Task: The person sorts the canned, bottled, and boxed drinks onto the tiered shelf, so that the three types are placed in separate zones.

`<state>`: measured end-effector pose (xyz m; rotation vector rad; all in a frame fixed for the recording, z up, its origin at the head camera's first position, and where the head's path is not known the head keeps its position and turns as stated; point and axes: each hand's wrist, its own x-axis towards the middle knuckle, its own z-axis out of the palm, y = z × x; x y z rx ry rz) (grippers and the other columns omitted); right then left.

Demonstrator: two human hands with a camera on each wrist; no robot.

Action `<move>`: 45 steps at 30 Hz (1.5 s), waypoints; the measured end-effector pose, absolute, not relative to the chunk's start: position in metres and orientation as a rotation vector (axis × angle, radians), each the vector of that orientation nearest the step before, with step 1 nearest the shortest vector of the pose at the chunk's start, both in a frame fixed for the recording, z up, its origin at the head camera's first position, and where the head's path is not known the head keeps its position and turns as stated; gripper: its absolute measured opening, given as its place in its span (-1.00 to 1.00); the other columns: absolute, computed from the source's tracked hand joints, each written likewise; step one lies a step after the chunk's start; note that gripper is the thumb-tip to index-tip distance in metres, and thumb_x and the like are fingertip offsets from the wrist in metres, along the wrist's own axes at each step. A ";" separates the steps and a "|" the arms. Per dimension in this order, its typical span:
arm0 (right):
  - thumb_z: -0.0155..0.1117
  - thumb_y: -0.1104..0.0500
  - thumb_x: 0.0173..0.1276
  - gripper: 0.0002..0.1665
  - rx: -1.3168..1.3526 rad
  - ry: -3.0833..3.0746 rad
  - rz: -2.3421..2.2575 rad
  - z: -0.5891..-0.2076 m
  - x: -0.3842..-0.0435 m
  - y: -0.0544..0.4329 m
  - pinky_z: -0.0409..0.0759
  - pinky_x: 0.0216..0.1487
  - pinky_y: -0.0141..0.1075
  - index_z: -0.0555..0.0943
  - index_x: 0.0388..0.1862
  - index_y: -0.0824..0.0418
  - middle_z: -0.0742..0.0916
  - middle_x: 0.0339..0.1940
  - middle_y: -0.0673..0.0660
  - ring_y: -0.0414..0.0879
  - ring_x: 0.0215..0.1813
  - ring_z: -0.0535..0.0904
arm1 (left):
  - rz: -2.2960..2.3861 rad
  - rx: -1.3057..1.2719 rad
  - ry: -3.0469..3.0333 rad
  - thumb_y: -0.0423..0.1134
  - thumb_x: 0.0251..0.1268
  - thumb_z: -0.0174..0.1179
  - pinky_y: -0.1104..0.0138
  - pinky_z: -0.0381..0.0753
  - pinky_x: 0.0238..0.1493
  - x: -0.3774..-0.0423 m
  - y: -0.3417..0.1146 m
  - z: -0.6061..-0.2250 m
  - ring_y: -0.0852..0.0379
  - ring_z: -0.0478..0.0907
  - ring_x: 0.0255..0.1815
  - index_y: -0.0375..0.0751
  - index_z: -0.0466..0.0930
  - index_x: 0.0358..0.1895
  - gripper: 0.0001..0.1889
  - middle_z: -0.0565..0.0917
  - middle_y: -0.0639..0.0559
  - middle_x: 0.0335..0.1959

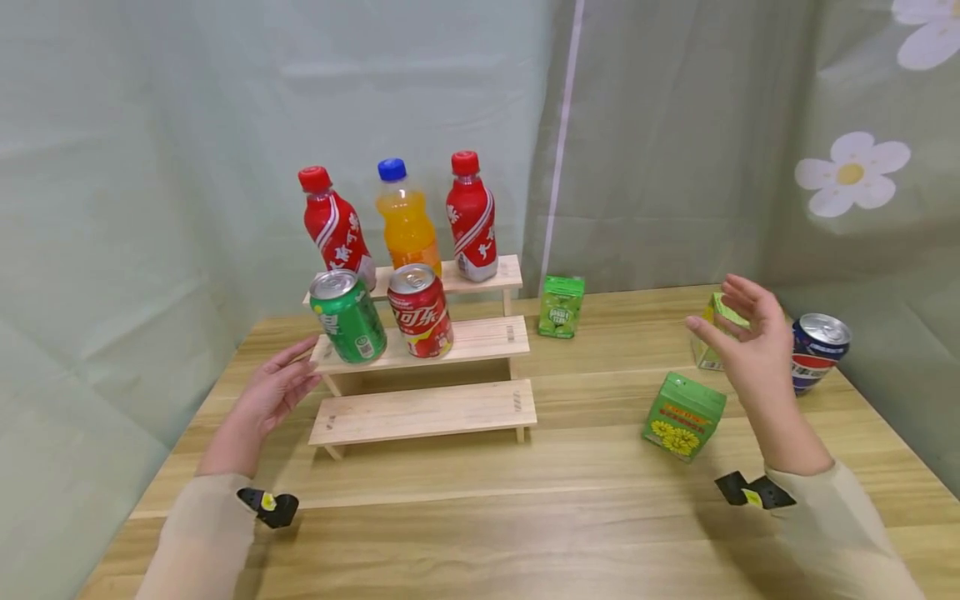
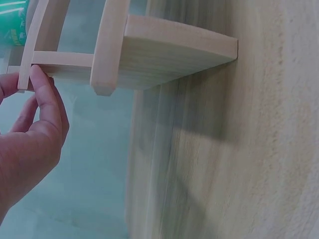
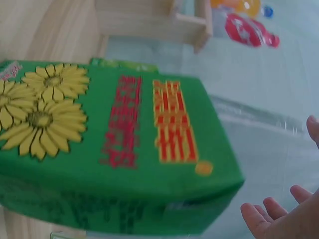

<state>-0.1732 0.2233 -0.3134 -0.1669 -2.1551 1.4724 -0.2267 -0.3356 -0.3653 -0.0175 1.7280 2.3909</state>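
My left hand [image 1: 279,385] is at the left end of the middle step of a three-step wooden display rack [image 1: 420,414], pinching the board's edge between thumb and fingers [image 2: 47,97]. On that step, a green soda can [image 1: 348,318] stands beside a red cola can [image 1: 422,312]. My right hand [image 1: 750,333] hovers over the right of the table, thumb and fingers spread, nothing between them. Just left of it stands a green drink carton with yellow flowers [image 1: 684,417], large in the right wrist view. Behind the hand, another green carton [image 1: 708,346] is partly hidden.
On the top step stand two red bottles [image 1: 472,221] and an orange drink bottle [image 1: 407,221]. A small green carton [image 1: 561,307] is right of the rack, and a dark blue can [image 1: 819,350] near the table's right edge. A curtain [image 1: 420,75] hangs behind.
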 end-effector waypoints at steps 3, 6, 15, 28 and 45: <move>0.40 0.31 0.16 -0.25 -0.259 -2.065 1.544 -0.315 -0.173 0.230 0.49 0.09 -0.65 0.38 0.32 0.02 0.50 0.16 -0.12 -0.20 0.23 0.38 | 2.388 -0.020 1.726 -0.50 0.38 -0.01 0.50 0.69 -0.19 -0.226 -0.337 -0.365 0.27 0.64 -0.32 0.13 0.68 -0.13 -0.61 0.67 0.14 -0.25; 0.40 0.36 0.13 -0.26 -0.325 -1.980 1.575 -0.317 -0.174 0.237 0.48 0.14 -0.60 0.41 0.29 0.01 0.50 0.14 -0.14 -0.19 0.24 0.38 | 2.368 -0.019 1.743 -0.49 0.39 0.00 0.50 0.68 -0.18 -0.225 -0.338 -0.364 0.27 0.64 -0.31 0.14 0.66 -0.12 -0.62 0.67 0.16 -0.23; 0.45 0.45 0.01 -0.29 -0.349 -1.618 1.775 -0.313 -0.170 0.264 0.50 -0.07 -0.64 0.50 0.16 0.07 0.53 0.06 -0.07 -0.25 0.13 0.41 | 2.355 -0.014 1.726 -0.51 0.37 -0.01 0.49 0.69 -0.16 -0.226 -0.336 -0.361 0.26 0.65 -0.28 0.12 0.66 -0.11 -0.61 0.69 0.16 -0.22; 0.44 0.19 0.12 -0.15 -0.732 -1.785 1.566 -0.325 -0.172 0.322 0.18 0.40 -0.39 0.28 0.35 -0.18 0.38 0.21 -0.19 -0.33 0.15 0.26 | 2.359 0.014 1.673 -0.53 0.38 -0.04 0.48 0.68 -0.12 -0.227 -0.339 -0.360 0.23 0.66 -0.25 0.09 0.66 -0.10 -0.60 0.68 0.11 -0.20; 0.42 0.12 0.16 0.03 -0.911 -1.991 1.614 -0.377 -0.189 0.359 0.02 0.50 -0.42 0.04 0.49 -0.16 0.24 0.46 -0.10 -0.26 0.44 0.09 | 2.382 0.010 1.647 -0.52 0.38 -0.03 0.47 0.68 -0.12 -0.226 -0.337 -0.361 0.23 0.67 -0.26 0.07 0.67 -0.10 -0.61 0.69 0.09 -0.22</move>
